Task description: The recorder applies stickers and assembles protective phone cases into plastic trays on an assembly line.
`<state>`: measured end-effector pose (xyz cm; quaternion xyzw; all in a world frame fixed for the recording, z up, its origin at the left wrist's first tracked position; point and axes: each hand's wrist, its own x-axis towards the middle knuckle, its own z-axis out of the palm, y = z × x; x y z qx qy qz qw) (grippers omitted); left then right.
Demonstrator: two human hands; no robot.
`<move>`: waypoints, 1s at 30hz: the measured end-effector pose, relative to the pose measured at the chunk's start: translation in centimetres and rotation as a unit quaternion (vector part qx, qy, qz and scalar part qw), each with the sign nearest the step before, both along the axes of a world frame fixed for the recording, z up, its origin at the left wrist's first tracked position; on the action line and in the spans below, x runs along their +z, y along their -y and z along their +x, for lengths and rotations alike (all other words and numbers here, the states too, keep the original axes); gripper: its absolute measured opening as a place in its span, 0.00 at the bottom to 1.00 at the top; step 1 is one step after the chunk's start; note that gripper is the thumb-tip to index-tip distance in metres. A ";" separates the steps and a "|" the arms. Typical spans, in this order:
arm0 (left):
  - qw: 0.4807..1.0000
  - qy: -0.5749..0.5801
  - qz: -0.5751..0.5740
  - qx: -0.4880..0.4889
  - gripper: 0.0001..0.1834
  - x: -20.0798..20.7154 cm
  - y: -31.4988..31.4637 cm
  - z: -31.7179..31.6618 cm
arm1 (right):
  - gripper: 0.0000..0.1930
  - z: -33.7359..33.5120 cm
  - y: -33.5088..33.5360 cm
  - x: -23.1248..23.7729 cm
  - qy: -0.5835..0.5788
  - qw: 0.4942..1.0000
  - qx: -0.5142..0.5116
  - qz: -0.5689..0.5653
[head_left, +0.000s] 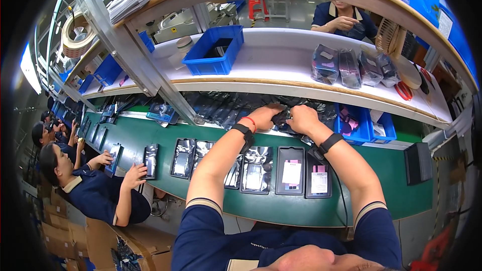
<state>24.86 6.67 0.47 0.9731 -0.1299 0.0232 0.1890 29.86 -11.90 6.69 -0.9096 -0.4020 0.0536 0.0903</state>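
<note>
Both my arms reach over the green bench to a heap of dark, shiny plastic bags (216,110) under the shelf. My left hand (267,115), with a red string and a black band at the wrist, has its fingers closed on a dark plastic bag (282,113). Close beside it on the right, my right hand (303,119) pinches the same dark material. Below my hands stand several black trays. One tray (278,183) has a white label and pink pieces in it, another (307,194) a white card, and a third (243,186) a silvery bag.
Blue bins (380,131) with parts stand right of my hands. Above runs a white shelf (281,50) carrying a blue crate (213,52) and bagged stacks (350,68). A black cable (344,195) hangs by my right arm. Co-workers (105,193) sit at left; another person (346,22) is behind the shelf.
</note>
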 end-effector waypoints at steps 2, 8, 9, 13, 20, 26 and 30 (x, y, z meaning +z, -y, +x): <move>0.999 -0.021 0.028 0.016 0.30 0.5 0.8 0.3 | 0.12 0.1 0.0 -0.4 0.002 1.000 -0.007 0.016; 0.997 0.006 0.046 0.069 0.22 1.8 -1.7 -0.9 | 0.12 -0.2 -0.1 0.3 0.009 0.999 0.004 0.045; 0.992 -0.042 0.085 0.085 0.21 2.7 -1.6 -1.6 | 0.12 0.0 -0.1 0.3 0.010 0.999 0.017 0.048; 0.965 0.084 0.007 0.248 0.22 9.3 3.9 -10.7 | 0.17 -0.5 -3.1 -0.7 -0.011 0.998 0.067 -0.007; 0.970 0.205 0.014 0.127 0.28 5.2 15.7 -19.8 | 0.14 0.7 -7.2 -4.0 0.028 0.977 0.124 -0.170; 0.990 0.019 0.103 0.091 0.32 -0.7 19.0 -17.4 | 0.09 0.5 -4.3 -1.8 0.086 0.987 0.135 -0.009; 0.988 -0.059 0.106 0.096 0.43 0.7 18.3 -18.2 | 0.18 -5.1 4.7 3.0 0.062 0.971 0.194 0.123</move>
